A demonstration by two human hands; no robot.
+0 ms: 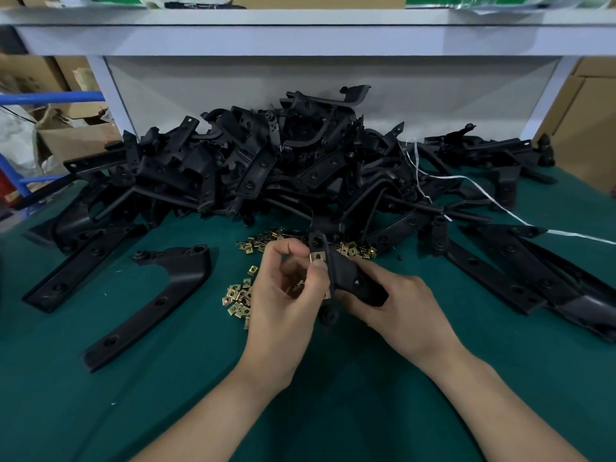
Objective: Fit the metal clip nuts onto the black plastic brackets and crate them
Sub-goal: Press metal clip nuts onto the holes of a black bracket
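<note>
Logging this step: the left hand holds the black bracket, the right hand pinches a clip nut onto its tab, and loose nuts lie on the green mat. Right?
The hands are swapped. The head view shows the right hand holding the black bracket while the left hand pinches the clip nut on its tab. The loose clip nuts do lie on the green mat.

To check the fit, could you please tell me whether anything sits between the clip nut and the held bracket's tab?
Nothing visible does. The left hand pinches the clip nut directly against the upper tab of the bracket, which the right hand grips lower down.
</note>
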